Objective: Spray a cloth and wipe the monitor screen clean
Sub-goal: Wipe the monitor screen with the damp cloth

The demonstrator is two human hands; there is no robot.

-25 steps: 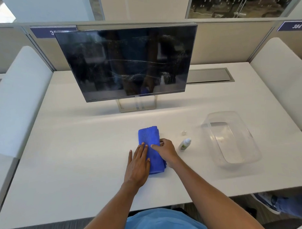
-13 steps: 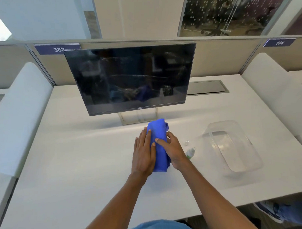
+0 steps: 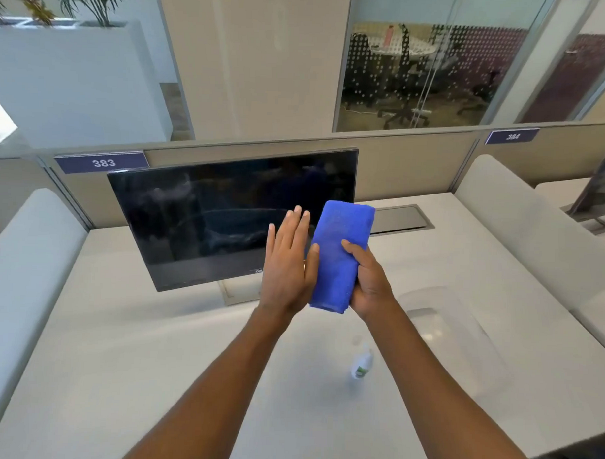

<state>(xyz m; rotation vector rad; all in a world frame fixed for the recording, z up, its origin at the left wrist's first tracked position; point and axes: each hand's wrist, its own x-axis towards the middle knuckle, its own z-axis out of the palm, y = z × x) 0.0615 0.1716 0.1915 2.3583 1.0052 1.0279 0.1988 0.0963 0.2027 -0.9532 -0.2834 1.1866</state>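
above the surface [image 3: 152, 361] the right hand [image 3: 369, 283] grips the cloth [image 3: 339, 251], left hand [image 3: 288, 263] flat beside it; next, probably wiping the monitor [image 3: 209, 219].

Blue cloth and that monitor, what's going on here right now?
A person holds a folded blue cloth raised in front of the monitor. The right hand grips it; the left hand lies flat against its side. The small spray bottle stands on the desk, untouched. The screen shows smears.
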